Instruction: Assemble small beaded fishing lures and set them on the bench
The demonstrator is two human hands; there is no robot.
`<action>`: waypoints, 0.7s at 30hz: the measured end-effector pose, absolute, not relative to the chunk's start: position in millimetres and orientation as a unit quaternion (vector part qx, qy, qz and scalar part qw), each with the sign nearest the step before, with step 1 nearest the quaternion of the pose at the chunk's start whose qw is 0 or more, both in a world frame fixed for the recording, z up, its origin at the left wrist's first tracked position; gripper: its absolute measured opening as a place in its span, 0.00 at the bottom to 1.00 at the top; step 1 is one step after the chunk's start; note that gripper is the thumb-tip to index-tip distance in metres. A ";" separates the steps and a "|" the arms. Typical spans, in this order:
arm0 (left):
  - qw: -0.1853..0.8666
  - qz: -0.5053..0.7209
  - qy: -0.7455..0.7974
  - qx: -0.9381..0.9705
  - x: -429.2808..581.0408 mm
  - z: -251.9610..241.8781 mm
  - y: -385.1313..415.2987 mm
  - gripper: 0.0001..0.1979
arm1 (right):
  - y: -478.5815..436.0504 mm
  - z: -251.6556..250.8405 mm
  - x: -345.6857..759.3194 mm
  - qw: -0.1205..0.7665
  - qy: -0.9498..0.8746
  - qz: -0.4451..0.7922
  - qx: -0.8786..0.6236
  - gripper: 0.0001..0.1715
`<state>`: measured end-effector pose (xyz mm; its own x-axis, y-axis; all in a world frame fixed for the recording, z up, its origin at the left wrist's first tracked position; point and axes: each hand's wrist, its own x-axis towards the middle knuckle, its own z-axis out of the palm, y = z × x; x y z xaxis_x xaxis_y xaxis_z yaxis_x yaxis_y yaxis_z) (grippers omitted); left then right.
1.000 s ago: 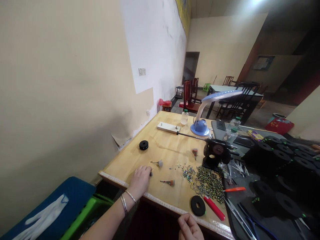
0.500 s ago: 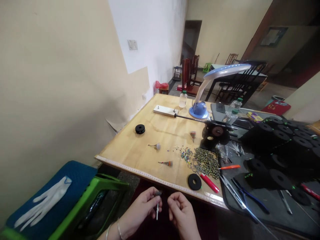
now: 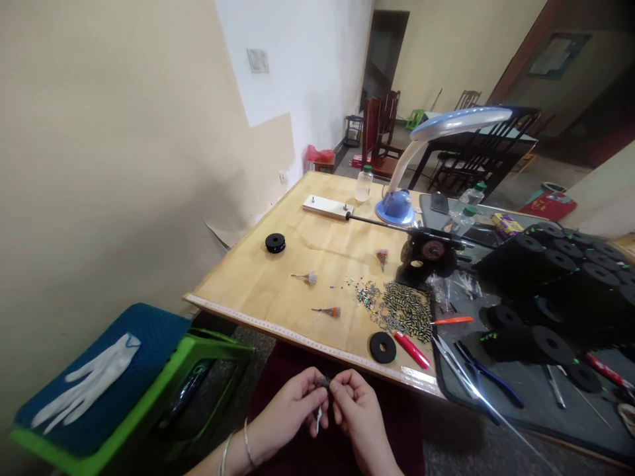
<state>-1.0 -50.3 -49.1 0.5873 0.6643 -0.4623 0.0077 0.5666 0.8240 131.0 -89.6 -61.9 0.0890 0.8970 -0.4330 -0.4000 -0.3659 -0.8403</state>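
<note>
My left hand (image 3: 305, 403) is closed on a thin white stick (image 3: 318, 421) that points down from its fingers. A small dark piece (image 3: 323, 382) shows at the fingertips, between the two hands. My right hand (image 3: 354, 403) is pinched beside that dark piece, its fingertips close to those of my left hand; what it grips is too small to make out. Both hands are below the table's front edge. On the wooden table (image 3: 238, 277) lie an orange-banded bristly bundle (image 3: 332, 311), a pale bundle (image 3: 310, 278) and a black foam ring (image 3: 382, 348).
Small striped pieces (image 3: 407, 311) form a pile near a red tube (image 3: 411, 350). Scissors (image 3: 454, 367), blue-handled pliers (image 3: 489, 375) and black spools (image 3: 536, 264) occupy the right mat. A blue lamp (image 3: 395, 206) stands behind. A white glove (image 3: 89, 383) lies on a stool at left.
My right hand has come in to my left hand, and their fingertips now nearly meet at the dark piece. The view has shifted slightly, and the table appears higher in it.
</note>
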 end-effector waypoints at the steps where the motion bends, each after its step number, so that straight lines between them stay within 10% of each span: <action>1: 0.785 0.207 0.403 0.422 -1.1 -50.0 -50.1 0.16 | -89.5 -61.9 131.1 0.512 -0.237 0.630 -0.534 0.28; 21: 0.767 0.225 0.401 0.449 -1.2 -53.4 -49.6 0.15 | -89.5 -62.6 135.7 0.512 -0.229 0.627 -0.541 0.27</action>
